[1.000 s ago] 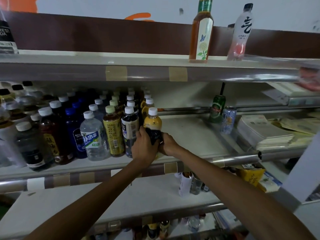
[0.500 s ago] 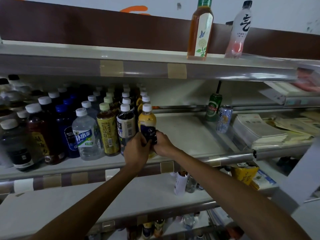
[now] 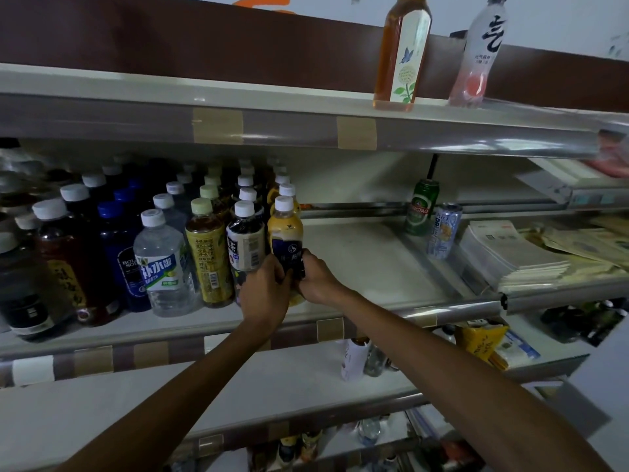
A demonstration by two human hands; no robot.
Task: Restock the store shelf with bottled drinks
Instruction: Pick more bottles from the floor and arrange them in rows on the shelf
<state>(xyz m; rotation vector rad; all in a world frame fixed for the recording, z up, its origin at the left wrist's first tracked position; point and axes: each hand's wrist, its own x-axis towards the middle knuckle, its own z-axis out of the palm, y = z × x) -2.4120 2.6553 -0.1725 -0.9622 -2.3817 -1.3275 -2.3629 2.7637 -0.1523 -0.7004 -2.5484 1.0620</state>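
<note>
A yellow bottle with a white cap and a dark label stands at the front of the middle shelf, at the right end of the bottle rows. My left hand grips its lower part from the left. My right hand grips it from the right, fingers curled onto the dark label. Right beside it on the left stand a dark tea bottle and a yellow-labelled tea bottle. The yellow bottle's base is hidden behind my hands.
Rows of capped bottles, including a clear water bottle, fill the shelf's left half. A green can and a pale can stand at the right, next to stacked papers. Two tall bottles stand on the top shelf.
My hands have stayed on the yellow bottle, which sits slightly nearer the neighbouring dark tea bottle. The camera view has shifted a little; nothing else moved.
</note>
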